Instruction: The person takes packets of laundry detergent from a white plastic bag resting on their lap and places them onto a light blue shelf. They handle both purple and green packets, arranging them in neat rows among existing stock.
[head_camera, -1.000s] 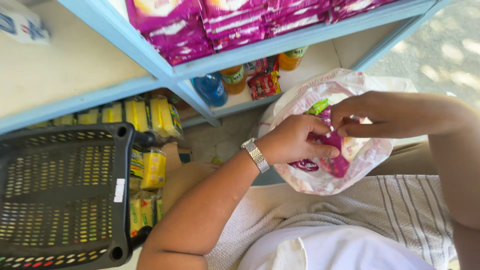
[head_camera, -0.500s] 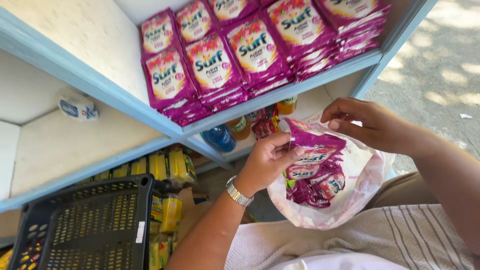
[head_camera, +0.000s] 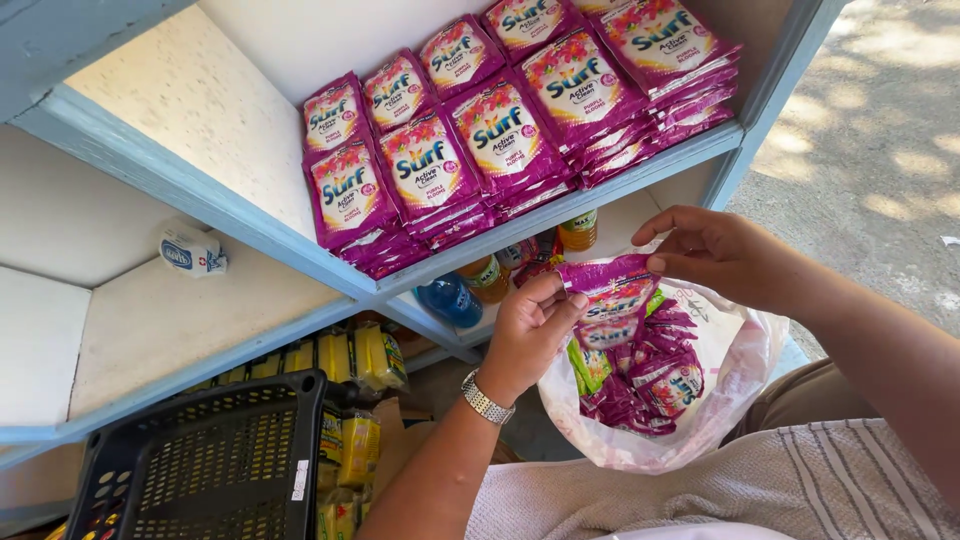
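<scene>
While both hands work above a white plastic bag (head_camera: 735, 385) resting in the person's lap, they share one purple sachet (head_camera: 612, 283) held at the bag's mouth. The left hand (head_camera: 530, 330) pinches the sachet's left edge, fingers closed on it, a metal watch (head_camera: 487, 398) on its wrist. The right hand (head_camera: 715, 250) grips the sachet's upper right corner between thumb and fingers. Inside the bag lie more purple sachets (head_camera: 650, 380), piled loosely, with a green packet (head_camera: 588, 367) at their left side.

Above the hands, a pale blue shelf (head_camera: 560, 210) carries rows of flat purple packs (head_camera: 480, 130), each with a bright flower-coloured panel and white lettering, stacked in overlapping piles that reach the shelf's front edge. On the shelf below, just behind the left hand, stand a blue bottle (head_camera: 447, 298), an orange bottle (head_camera: 577, 232) with a green label, and some red packets (head_camera: 535, 258). To the left, on a cream shelf board, sits a small white packet (head_camera: 192, 250) with blue marks, well apart from everything else. At the lower left is a black plastic basket (head_camera: 200, 470), and beside it yellow packs (head_camera: 365, 360) are stacked on the lowest level. A grey striped cloth (head_camera: 800, 480) covers the person's lap under the bag.
</scene>
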